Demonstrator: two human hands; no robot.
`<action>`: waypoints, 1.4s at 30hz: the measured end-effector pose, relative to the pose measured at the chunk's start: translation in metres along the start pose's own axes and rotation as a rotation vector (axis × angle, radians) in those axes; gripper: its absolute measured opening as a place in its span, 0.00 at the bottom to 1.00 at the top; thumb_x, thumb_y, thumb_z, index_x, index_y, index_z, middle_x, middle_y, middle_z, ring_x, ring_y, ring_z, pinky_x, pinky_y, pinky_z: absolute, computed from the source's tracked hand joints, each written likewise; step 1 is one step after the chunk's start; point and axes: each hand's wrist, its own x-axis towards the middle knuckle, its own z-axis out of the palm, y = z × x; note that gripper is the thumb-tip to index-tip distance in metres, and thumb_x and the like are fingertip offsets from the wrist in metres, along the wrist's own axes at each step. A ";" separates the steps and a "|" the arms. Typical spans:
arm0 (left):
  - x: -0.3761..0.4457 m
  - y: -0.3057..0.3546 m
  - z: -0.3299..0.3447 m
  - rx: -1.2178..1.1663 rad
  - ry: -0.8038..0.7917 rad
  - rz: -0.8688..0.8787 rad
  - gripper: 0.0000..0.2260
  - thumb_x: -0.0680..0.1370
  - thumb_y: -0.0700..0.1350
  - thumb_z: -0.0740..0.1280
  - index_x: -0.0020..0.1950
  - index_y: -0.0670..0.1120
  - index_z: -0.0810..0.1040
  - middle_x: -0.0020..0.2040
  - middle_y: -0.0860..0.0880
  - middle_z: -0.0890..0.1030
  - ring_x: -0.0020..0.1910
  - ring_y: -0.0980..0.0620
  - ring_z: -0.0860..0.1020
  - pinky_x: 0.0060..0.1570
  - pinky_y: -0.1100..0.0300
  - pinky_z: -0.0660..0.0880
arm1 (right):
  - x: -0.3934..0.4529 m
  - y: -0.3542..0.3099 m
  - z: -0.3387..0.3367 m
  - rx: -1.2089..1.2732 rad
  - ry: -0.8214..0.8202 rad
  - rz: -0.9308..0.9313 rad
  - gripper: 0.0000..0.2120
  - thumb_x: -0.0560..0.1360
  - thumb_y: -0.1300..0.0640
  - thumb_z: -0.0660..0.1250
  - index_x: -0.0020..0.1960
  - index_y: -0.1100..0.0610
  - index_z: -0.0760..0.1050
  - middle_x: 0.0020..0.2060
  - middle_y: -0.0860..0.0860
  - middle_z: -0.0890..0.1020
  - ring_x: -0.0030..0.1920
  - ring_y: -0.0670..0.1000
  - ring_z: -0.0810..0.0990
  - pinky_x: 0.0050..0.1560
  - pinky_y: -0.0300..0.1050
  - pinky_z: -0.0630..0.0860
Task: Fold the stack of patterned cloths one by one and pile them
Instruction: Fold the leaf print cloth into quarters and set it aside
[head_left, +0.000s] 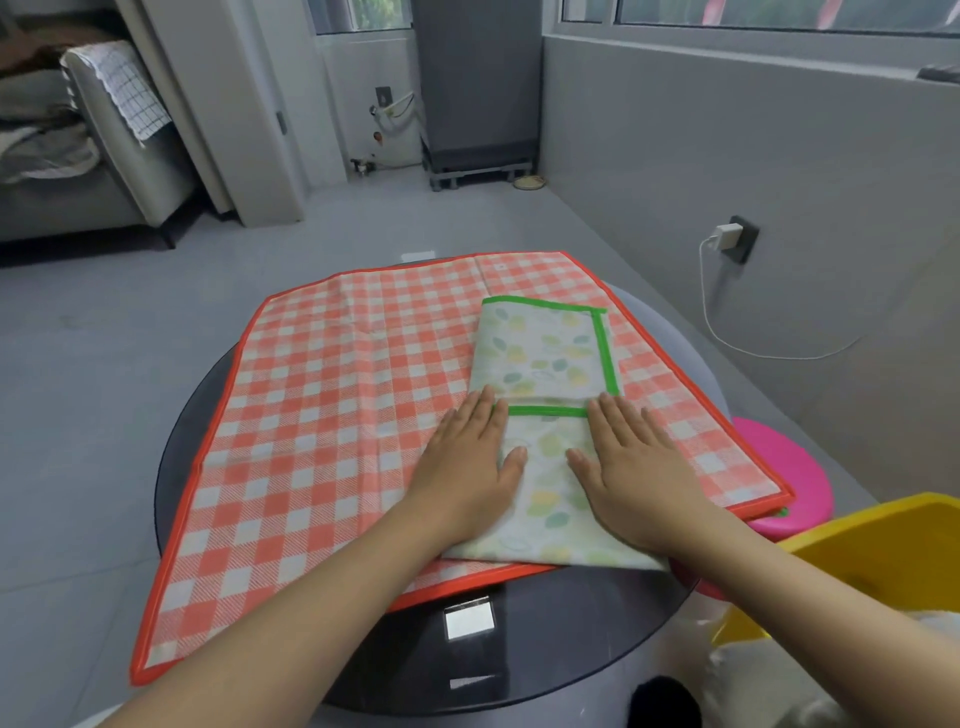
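A folded cloth with a lemon-and-leaf print and green trim lies on the right half of a large orange-and-white checked cloth. The checked cloth is spread flat over a round black table, and more orange-trimmed edges show beneath it at the right. My left hand presses flat on the near left part of the lemon cloth, fingers straight. Pressing flat on its near right part is my right hand. A green hem runs between my fingertips.
A pink stool stands just right of the table. A yellow bin sits at the near right. A charger and white cable hang on the right wall. A grey sofa is far left.
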 end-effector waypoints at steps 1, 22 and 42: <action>0.001 0.000 -0.001 0.000 0.028 0.003 0.26 0.83 0.55 0.47 0.78 0.47 0.45 0.79 0.50 0.42 0.77 0.55 0.41 0.72 0.61 0.37 | -0.001 0.000 -0.002 -0.044 0.015 0.033 0.32 0.79 0.41 0.38 0.76 0.58 0.39 0.76 0.54 0.42 0.76 0.50 0.38 0.74 0.47 0.33; 0.050 -0.011 -0.025 -0.541 0.276 -0.363 0.12 0.78 0.49 0.65 0.57 0.43 0.71 0.59 0.45 0.71 0.47 0.50 0.75 0.46 0.58 0.71 | 0.054 0.018 -0.034 0.567 0.202 0.374 0.17 0.74 0.52 0.69 0.55 0.65 0.76 0.46 0.58 0.80 0.43 0.57 0.78 0.38 0.43 0.68; 0.061 -0.020 -0.029 -1.118 0.306 -0.511 0.06 0.76 0.45 0.70 0.43 0.45 0.76 0.37 0.48 0.79 0.31 0.53 0.75 0.37 0.61 0.76 | 0.066 0.034 -0.027 1.248 0.254 0.495 0.08 0.73 0.61 0.70 0.38 0.56 0.72 0.29 0.55 0.78 0.28 0.54 0.76 0.35 0.47 0.78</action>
